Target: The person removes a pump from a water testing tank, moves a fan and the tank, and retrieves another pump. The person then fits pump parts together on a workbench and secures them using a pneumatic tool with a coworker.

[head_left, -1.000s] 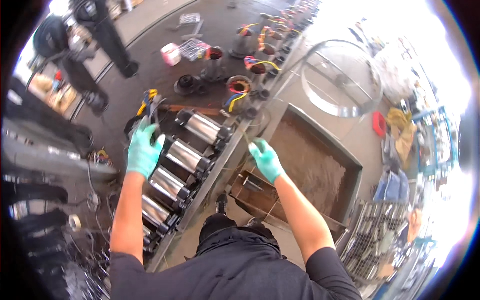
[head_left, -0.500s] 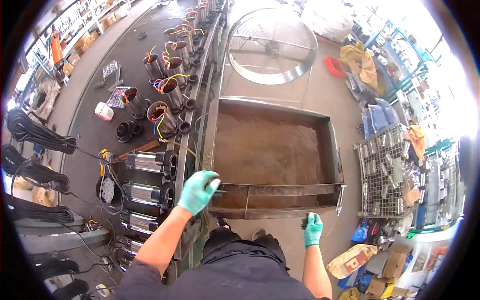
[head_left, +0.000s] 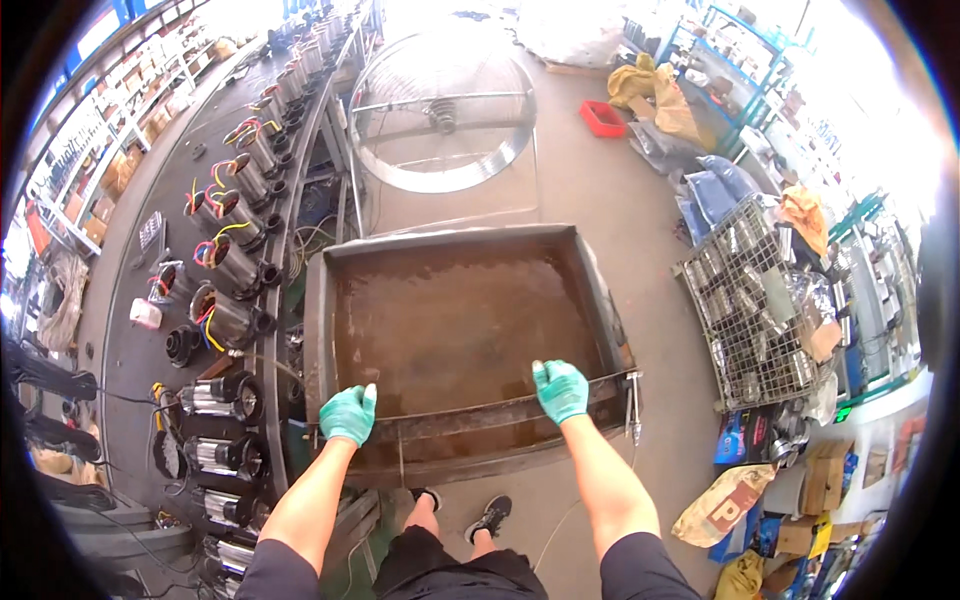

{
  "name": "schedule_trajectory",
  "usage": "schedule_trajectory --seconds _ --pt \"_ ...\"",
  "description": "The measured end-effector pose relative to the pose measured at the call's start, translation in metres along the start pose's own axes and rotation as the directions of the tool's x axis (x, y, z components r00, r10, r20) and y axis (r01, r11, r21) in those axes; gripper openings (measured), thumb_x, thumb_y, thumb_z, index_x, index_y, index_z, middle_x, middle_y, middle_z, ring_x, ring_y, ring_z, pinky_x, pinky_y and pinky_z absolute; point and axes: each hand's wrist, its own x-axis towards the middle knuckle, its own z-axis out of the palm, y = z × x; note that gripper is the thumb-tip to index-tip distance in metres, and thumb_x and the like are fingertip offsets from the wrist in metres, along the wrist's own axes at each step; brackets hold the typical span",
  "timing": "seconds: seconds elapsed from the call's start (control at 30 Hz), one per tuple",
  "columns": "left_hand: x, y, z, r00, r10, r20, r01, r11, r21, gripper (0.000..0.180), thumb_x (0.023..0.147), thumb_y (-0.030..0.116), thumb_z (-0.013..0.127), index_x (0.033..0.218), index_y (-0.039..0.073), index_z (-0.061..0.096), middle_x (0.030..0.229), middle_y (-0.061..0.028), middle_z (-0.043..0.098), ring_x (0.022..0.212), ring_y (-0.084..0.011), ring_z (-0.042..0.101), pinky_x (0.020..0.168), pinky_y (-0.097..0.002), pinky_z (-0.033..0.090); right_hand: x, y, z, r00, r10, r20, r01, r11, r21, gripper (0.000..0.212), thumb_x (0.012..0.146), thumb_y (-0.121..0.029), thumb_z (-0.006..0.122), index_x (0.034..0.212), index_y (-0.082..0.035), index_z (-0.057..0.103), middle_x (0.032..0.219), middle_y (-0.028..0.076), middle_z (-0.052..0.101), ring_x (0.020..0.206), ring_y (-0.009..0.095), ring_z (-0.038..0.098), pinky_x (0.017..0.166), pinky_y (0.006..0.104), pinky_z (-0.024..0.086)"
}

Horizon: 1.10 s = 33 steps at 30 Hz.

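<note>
Tank crossbar (head_left: 470,414) near green-gloved left hand (head_left: 347,415) and right hand (head_left: 561,391)

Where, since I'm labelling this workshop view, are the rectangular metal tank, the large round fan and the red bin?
Rectangular metal tank (head_left: 598,295), head view: on its right wall.
Large round fan (head_left: 443,114), head view: on its central hub.
Red bin (head_left: 607,131), head view: on its near wall.
</note>
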Motion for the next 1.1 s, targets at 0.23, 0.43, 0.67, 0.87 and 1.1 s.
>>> schedule_trajectory --seconds 0.23,0.43,0.67,0.87,1.1 --pt "0.003 0.004 0.006 0.997 -0.064 -0.034 0.068 0.990 0.125 0.048 0.101 0.045 0.040 0.087 0.011 0.071 0.089 -0.0144 0.071 0.088 -0.0366 0.068 0.078 -0.0494 0.053 0.021 -0.024 -0.007 0.957 0.232 0.174 -0.221 0.972 -0.080 0.045 0.099 -0.046 0.048 0.079 -0.011 0.068 0.081 0.015 0.072 0.077 0.036 0.070 0.072 0.0489 0.054" --pt "0.005 0.000 0.015 0.990 0.035 -0.136 -0.019 0.993 0.119 0.040 0.099 0.039 0.046 0.082 0.010 0.069 0.083 -0.0130 0.069 0.081 -0.0358 0.066 0.074 -0.0492 0.053 0.021 -0.008 0.002 0.997 -0.062 0.045 0.066 0.992 -0.111 0.034 0.096 -0.033 0.052 0.075 -0.011 0.067 0.073 0.011 0.068 0.069 0.032 0.066 0.067 0.0471 0.053" --pt "0.019 -0.006 0.013 0.975 0.125 -0.183 -0.112 0.990 0.082 0.035 0.095 0.037 0.054 0.077 0.010 0.067 0.079 -0.0125 0.068 0.076 -0.0346 0.065 0.069 -0.0486 0.052 0.022 -0.011 0.007 0.994 0.060 0.090 -0.050 0.993 -0.105 0.038 0.097 -0.035 0.051 0.073 -0.011 0.066 0.072 0.014 0.068 0.064 0.036 0.066 0.062 0.0487 0.052" --pt "0.063 0.010 0.004 0.977 0.159 -0.142 -0.153 0.987 0.048 0.038 0.095 0.040 0.054 0.075 0.011 0.068 0.079 -0.0116 0.068 0.076 -0.0336 0.066 0.069 -0.0476 0.053 0.046 -0.006 0.009 0.992 0.124 0.017 -0.122 0.988 -0.093 0.037 0.095 -0.035 0.053 0.071 -0.010 0.066 0.073 0.017 0.067 0.067 0.039 0.065 0.065 0.0499 0.051" --pt "0.126 0.038 -0.002 0.983 0.157 -0.092 -0.149 0.984 0.095 0.044 0.098 0.046 0.050 0.076 0.013 0.068 0.078 -0.0106 0.068 0.076 -0.0323 0.067 0.069 -0.0469 0.054 0.098 0.008 0.011 0.988 0.156 0.007 -0.154 0.978 -0.144 0.037 0.096 -0.036 0.052 0.074 -0.010 0.067 0.073 0.017 0.067 0.069 0.040 0.066 0.066 0.0501 0.052"
